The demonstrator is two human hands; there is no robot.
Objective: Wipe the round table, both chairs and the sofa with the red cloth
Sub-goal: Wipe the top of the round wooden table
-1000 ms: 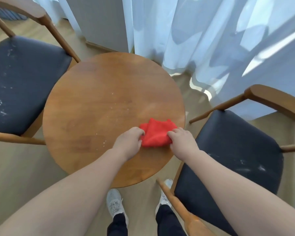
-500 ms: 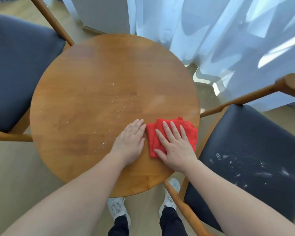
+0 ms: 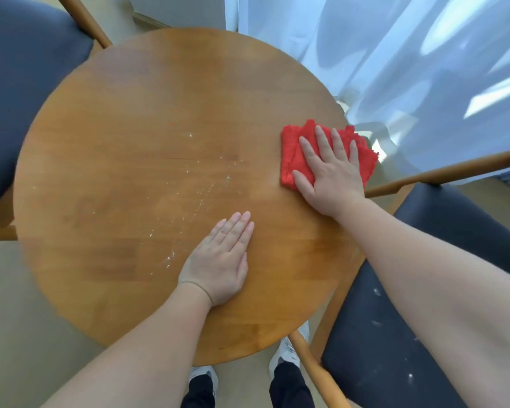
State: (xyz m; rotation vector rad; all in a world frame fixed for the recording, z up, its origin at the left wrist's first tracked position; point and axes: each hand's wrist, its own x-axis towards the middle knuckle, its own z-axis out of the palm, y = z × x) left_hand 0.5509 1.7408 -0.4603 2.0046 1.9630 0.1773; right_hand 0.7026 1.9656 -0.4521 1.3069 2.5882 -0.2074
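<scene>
1. As I look straight down, one round table (image 3: 124, 136) of warm brown wood fills most of the view.
2. One red cloth (image 3: 292, 148), folded, lies on the table's right side, and its outer edge reaches just past the rim.
3. My right hand (image 3: 331, 175) lies flat on top of the cloth, with four fingers straight and slightly spread and the thumb on the cloth's near corner. It presses down on the cloth and grips nothing.
4. My left hand (image 3: 221, 260) lies flat on bare wood in the table's near half, fingers straight and close together, holding nothing. My two hands are well apart.
5. Scattered white specks (image 3: 200, 198) dot the tabletop between its middle and my left hand, too many to count.
6. Two chairs with wooden frames and dark seats flank the table. The left chair (image 3: 21, 83) is by its left rim, and the right chair (image 3: 395, 334) is by its near right rim. A few white flecks show on the right chair's seat.
7. White curtains (image 3: 395, 54) hang beyond the table's far right edge.
8. Two pale shoes (image 3: 289, 351) and two dark trouser legs show below the table's near rim.
</scene>
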